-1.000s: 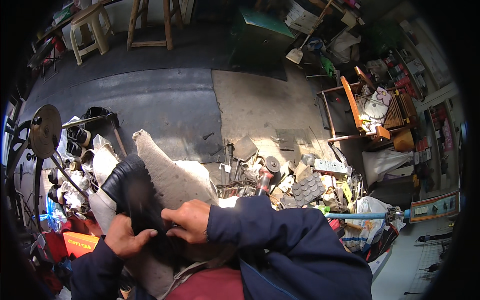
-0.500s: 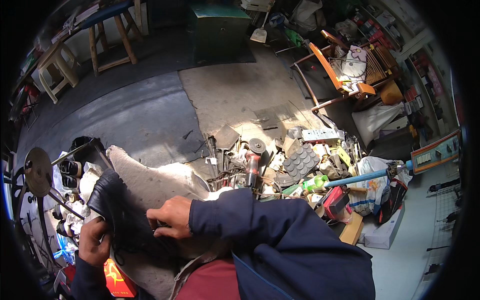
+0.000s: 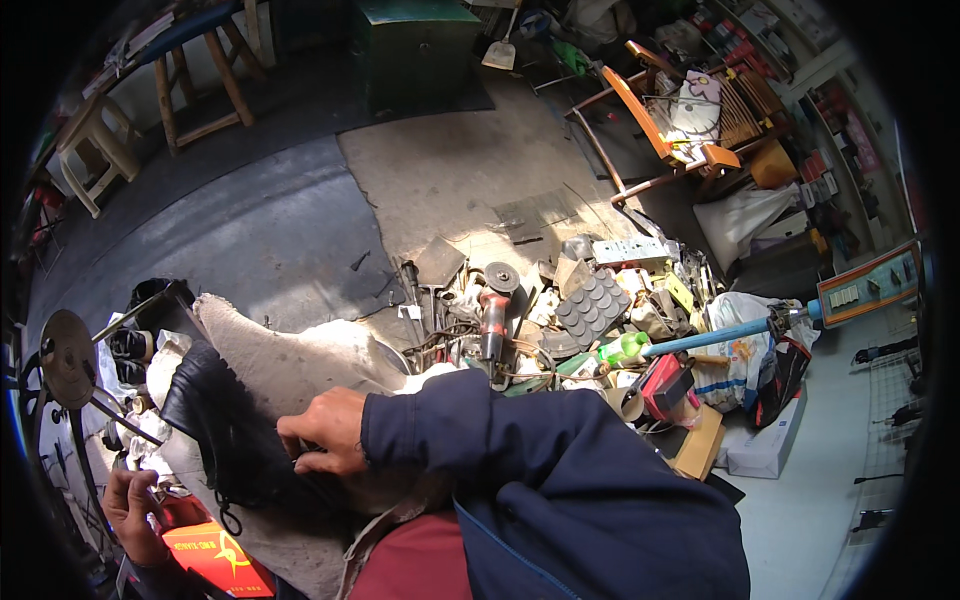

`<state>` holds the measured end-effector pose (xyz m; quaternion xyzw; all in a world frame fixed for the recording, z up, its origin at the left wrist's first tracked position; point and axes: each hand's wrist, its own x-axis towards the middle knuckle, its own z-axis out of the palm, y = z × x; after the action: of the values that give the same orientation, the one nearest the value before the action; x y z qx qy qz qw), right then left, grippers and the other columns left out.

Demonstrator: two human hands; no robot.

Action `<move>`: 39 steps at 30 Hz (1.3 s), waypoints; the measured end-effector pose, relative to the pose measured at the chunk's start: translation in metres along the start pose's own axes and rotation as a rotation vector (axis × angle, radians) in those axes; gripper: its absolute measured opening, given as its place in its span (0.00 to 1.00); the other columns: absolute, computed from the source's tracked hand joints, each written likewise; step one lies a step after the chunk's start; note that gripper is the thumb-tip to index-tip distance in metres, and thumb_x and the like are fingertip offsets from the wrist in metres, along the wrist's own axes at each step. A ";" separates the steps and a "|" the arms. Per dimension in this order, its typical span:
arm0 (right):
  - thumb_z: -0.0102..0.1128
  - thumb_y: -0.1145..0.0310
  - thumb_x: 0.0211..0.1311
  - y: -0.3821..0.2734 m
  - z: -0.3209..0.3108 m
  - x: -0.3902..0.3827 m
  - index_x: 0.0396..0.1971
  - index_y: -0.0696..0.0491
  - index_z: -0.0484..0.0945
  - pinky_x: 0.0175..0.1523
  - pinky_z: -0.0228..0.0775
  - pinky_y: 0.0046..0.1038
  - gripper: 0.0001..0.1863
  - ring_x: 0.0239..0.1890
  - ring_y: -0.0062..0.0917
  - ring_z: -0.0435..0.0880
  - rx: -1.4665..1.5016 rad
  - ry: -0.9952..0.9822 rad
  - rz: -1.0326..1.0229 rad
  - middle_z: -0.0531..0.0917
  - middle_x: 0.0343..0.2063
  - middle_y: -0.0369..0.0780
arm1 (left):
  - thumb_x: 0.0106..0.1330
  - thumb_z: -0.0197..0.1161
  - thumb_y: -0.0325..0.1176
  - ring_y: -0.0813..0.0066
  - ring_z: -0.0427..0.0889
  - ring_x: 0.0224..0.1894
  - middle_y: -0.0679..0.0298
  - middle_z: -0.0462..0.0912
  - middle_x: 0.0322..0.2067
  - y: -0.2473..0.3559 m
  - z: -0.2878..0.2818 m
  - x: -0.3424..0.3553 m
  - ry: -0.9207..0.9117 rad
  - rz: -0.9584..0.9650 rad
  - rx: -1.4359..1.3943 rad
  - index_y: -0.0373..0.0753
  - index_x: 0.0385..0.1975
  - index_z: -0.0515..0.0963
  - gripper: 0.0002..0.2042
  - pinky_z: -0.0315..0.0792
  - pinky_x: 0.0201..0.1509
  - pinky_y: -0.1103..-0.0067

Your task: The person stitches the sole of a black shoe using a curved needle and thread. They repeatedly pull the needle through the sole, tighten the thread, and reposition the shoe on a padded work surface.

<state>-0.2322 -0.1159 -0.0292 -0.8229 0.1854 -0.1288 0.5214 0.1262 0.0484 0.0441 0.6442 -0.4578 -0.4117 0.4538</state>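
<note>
Across my lap, over a pale, dusty cloth [image 3: 270, 345], lies a black leather shoe [image 3: 200, 405] with a thin dark lace loop [image 3: 231, 519] hanging at its lower edge. My right hand [image 3: 328, 432] is at the right side of the shoe with its fingers bent inward; whatever it pinches is too small or hidden to make out. Apart from the shoe, my left hand [image 3: 135, 512] is held low at the left, fingers curled, just beside a red box [image 3: 222, 558] with yellow print. What those fingers hold, if anything, cannot be made out.
At the left stands a metal machine with a round wheel [image 3: 68, 358]. Ahead on the floor are a red angle grinder [image 3: 494, 325], a sheet of round rubber pads [image 3: 592, 308] and mixed clutter. A blue pole [image 3: 715, 341] crosses the right side; a wooden chair [image 3: 690, 130] stands beyond.
My left hand has left the shoe's edge and moved down and left toward the red box. My right hand stays by the shoe. The whole view has shifted slightly.
</note>
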 end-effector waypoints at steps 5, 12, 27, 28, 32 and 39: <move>0.73 0.62 0.58 0.000 0.001 0.000 0.37 0.51 0.81 0.44 0.76 0.48 0.13 0.39 0.49 0.87 0.005 -0.013 0.003 0.87 0.29 0.47 | 0.81 0.56 0.35 0.69 0.81 0.21 0.60 0.80 0.27 0.007 0.042 -0.005 -0.154 0.164 -0.523 0.36 0.39 0.67 0.10 0.78 0.29 0.74; 0.74 0.61 0.58 0.000 0.002 -0.001 0.38 0.51 0.81 0.44 0.76 0.48 0.13 0.39 0.49 0.87 -0.005 0.022 0.003 0.87 0.30 0.47 | 0.73 0.61 0.43 0.80 0.72 0.30 0.66 0.76 0.30 0.022 0.072 0.020 -0.097 0.003 -0.002 0.32 0.39 0.76 0.16 0.65 0.34 0.82; 0.74 0.63 0.59 -0.004 0.000 -0.002 0.38 0.51 0.81 0.41 0.78 0.46 0.12 0.36 0.48 0.88 -0.019 0.044 -0.020 0.88 0.29 0.46 | 0.66 0.76 0.39 0.73 0.84 0.42 0.61 0.86 0.44 0.027 0.094 0.020 -0.593 -0.515 0.021 0.30 0.60 0.77 0.27 0.79 0.46 0.75; 0.74 0.63 0.58 -0.003 0.001 -0.002 0.37 0.51 0.82 0.42 0.78 0.46 0.13 0.37 0.48 0.88 -0.008 0.041 -0.005 0.88 0.30 0.46 | 0.66 0.76 0.39 0.73 0.84 0.41 0.61 0.86 0.44 0.028 0.095 0.020 -0.610 -0.526 0.006 0.30 0.59 0.77 0.27 0.79 0.46 0.75; 0.74 0.62 0.58 0.004 0.005 -0.004 0.37 0.51 0.82 0.41 0.79 0.45 0.13 0.36 0.46 0.89 0.083 0.027 0.007 0.88 0.29 0.46 | 0.66 0.76 0.40 0.74 0.84 0.41 0.62 0.86 0.42 0.038 0.102 0.021 -0.674 -0.645 -0.022 0.30 0.58 0.78 0.26 0.79 0.45 0.75; 0.74 0.64 0.65 0.003 0.003 -0.007 0.39 0.52 0.83 0.36 0.79 0.31 0.10 0.31 0.34 0.92 0.236 -0.028 0.073 0.90 0.28 0.41 | 0.66 0.64 0.70 0.73 0.78 0.15 0.63 0.77 0.11 0.030 0.100 0.029 -0.865 -0.475 0.541 0.34 0.09 0.77 0.40 0.71 0.22 0.74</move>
<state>-0.2382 -0.1118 -0.0334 -0.7504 0.1913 -0.1190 0.6214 0.0324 -0.0058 0.0444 0.5956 -0.5338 -0.5971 -0.0618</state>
